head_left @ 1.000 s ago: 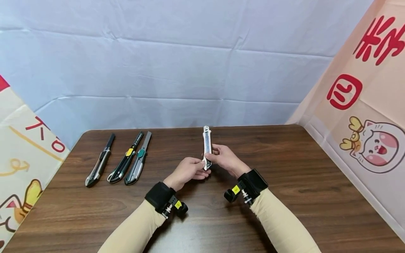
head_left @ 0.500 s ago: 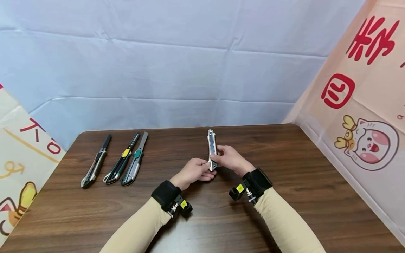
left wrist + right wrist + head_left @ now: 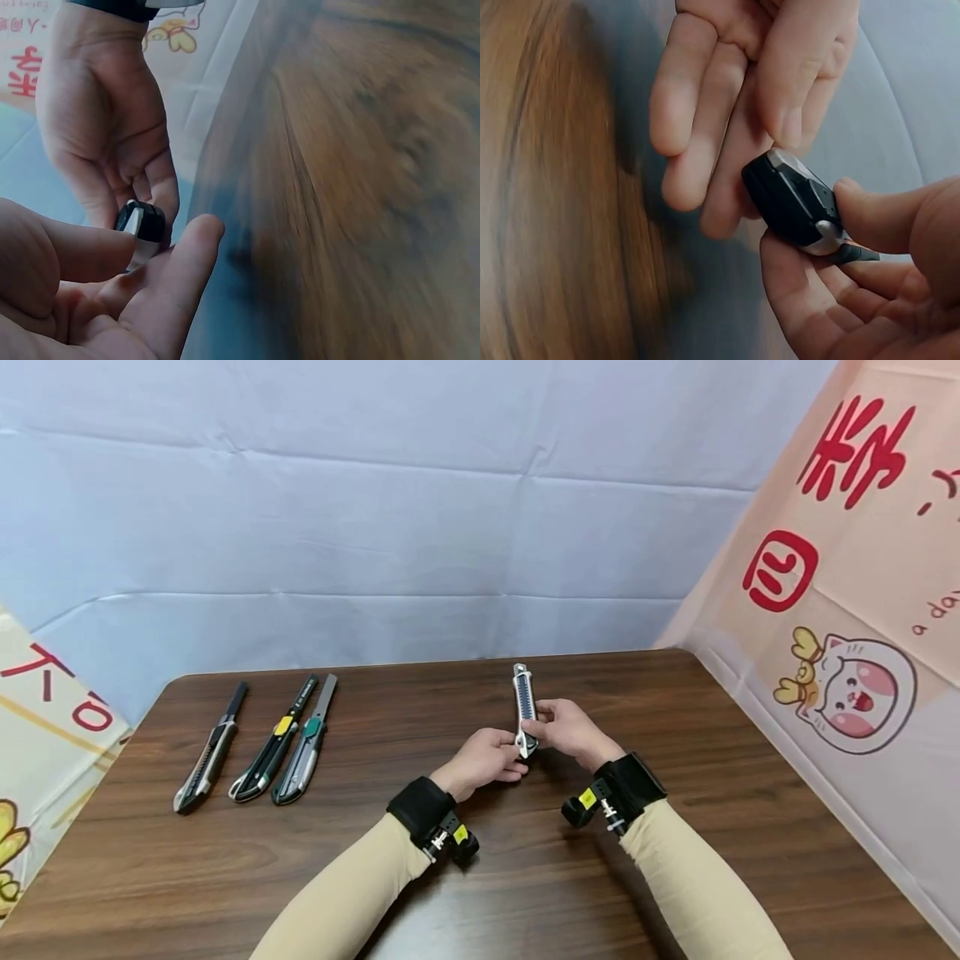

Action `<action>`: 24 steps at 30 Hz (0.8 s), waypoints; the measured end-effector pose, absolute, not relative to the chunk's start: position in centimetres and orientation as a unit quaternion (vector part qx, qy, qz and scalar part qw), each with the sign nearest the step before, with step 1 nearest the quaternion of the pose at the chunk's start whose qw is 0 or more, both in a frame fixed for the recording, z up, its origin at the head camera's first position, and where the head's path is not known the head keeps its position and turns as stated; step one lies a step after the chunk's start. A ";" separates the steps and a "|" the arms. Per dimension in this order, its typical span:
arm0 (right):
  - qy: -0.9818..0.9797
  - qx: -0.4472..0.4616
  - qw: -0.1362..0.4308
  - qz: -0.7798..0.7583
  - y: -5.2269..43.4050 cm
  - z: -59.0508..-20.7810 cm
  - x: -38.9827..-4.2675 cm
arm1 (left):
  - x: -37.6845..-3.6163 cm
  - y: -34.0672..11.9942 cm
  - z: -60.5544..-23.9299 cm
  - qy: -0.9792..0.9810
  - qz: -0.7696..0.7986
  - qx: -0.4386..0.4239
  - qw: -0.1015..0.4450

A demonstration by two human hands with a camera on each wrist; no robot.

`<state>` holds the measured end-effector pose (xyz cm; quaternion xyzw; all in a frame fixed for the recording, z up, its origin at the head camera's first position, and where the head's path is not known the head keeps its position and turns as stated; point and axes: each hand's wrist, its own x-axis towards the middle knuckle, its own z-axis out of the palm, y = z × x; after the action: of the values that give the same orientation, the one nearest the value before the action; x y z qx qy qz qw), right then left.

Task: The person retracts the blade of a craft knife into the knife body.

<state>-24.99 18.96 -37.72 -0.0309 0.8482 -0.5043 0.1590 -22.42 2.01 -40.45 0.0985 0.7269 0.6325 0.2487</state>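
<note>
While right hand (image 3: 572,731) grips white-and-silver snap-off utility knife (image 3: 525,708) upright above brown wooden tabletop (image 3: 675,727), left hand (image 3: 487,760) pinches its black end cap (image 3: 791,196); pose unchanged since earlier frames, cap apparently not yet off.

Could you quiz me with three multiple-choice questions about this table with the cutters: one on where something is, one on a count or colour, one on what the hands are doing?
1. Where do the spare utility knives lie on the dark wooden table?
A. at its left side
B. at its right edge
C. under the forearms

2. How many knives lie there untouched?
A. one
B. three
C. five

3. What holds the silver utility knife?
A. nothing; it lies flat
B. the left hand alone
C. both hands

Answers:
1. A: the black-tipped knife, yellow-slider knife and green-slider knife lie left.
2. B: three lie side by side.
3. C: the left hand and right hand pinch its near end.
</note>
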 end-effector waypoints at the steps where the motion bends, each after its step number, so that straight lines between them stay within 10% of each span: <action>1: 0.850 -0.028 0.157 -0.503 19.3 -37.7 -25.1 | -22.5 2.3 -40.4 0.727 0.632 0.100 0.249; 24: 0.885 0.037 0.153 -0.438 23.4 -36.9 -26.0 | -23.8 6.5 -40.5 0.714 0.647 0.092 0.251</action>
<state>-25.99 23.37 -36.91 0.0367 0.8853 -0.4378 0.1525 -23.75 6.46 -40.52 0.0922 0.7140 0.6473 0.2506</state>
